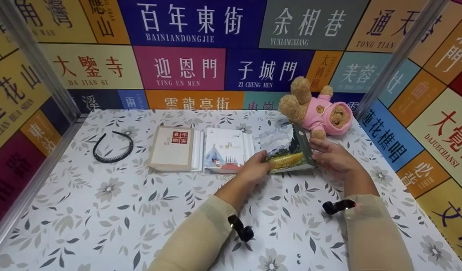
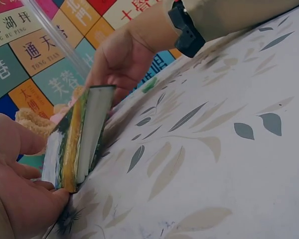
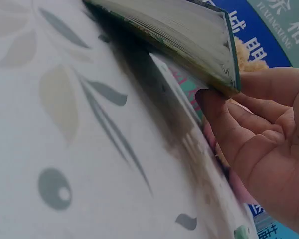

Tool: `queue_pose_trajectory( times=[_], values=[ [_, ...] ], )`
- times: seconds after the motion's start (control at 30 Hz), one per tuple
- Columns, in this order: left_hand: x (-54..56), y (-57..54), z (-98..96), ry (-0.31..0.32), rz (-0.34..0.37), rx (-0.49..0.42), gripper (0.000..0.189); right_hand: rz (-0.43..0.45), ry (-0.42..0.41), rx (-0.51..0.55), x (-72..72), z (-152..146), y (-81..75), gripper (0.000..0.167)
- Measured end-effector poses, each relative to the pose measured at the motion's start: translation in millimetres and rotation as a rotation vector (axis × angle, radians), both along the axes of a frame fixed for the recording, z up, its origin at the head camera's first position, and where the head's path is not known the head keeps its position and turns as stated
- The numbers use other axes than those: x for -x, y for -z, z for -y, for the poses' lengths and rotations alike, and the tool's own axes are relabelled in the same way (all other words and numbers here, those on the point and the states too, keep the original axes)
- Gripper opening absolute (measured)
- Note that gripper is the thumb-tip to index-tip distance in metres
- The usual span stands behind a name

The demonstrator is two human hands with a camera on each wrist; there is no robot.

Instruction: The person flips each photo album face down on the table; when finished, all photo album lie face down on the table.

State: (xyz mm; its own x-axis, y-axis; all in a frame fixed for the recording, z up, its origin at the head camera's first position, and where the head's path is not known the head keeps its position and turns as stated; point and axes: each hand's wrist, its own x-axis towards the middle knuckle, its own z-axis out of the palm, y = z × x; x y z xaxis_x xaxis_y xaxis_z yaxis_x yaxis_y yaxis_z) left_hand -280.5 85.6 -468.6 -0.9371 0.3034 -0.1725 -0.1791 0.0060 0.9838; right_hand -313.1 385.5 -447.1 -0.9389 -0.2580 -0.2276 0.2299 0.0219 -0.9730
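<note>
A thick book (image 1: pixel 285 150) with a painted landscape cover is held between both hands, its right side tilted up off the table. My left hand (image 1: pixel 255 167) grips its left edge, as the left wrist view shows with the fingers (image 2: pixel 55 206) at the cover's lower corner. At the opposite edge, my right hand (image 1: pixel 334 156) pinches the dark green spine side. Thumb and fingers meet round a corner of the book (image 3: pixel 189 40) in the right wrist view, where the page block faces the camera.
Left of the book lie a white book with a tent picture (image 1: pixel 223 152) and a beige book with red squares (image 1: pixel 172 146). A black headband (image 1: pixel 112 150) is farther left. A teddy bear in a pink hoodie (image 1: pixel 321 111) lies behind the right hand, against the patterned wall.
</note>
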Motion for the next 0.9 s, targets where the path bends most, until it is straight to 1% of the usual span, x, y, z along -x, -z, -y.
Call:
queue_pose_trajectory(
  times=[0.07,0.17,0.3,0.47,0.57,0.7,0.77,0.83,0.9],
  values=[
    [-0.3,-0.9,0.4,0.002,-0.001,0.000,0.072,0.025,0.009,-0.004,1.8,-2.1,3.9,0.083],
    [-0.4,-2.3,1.0,0.005,-0.007,0.015,0.072,0.039,0.025,-0.009,3.4,-2.6,7.0,0.083],
    [-0.7,-3.4,1.8,0.006,-0.005,0.041,0.072,0.025,0.010,-0.037,3.9,0.0,9.4,0.079],
    [-1.2,-5.1,2.4,-0.021,0.012,0.051,0.074,0.004,-0.020,-0.081,4.1,4.0,9.9,0.075],
    [-1.8,-7.2,2.4,-0.034,0.023,0.057,0.075,0.006,-0.020,-0.108,3.1,4.6,8.1,0.075],
    [-2.3,-10.9,3.6,-0.049,0.046,0.044,0.074,0.026,-0.006,-0.134,0.7,5.9,3.3,0.073],
    [-2.0,-13.3,5.3,-0.057,0.051,0.028,0.073,0.013,-0.007,-0.168,-0.1,8.4,-0.4,0.071],
    [-0.7,-15.9,7.7,-0.067,0.034,0.023,0.070,-0.009,-0.002,-0.209,-0.2,13.6,-5.1,0.070],
    [1.4,-18.5,11.5,-0.072,-0.002,0.019,0.067,-0.036,0.016,-0.247,0.0,22.9,-10.6,0.069]
  ],
)
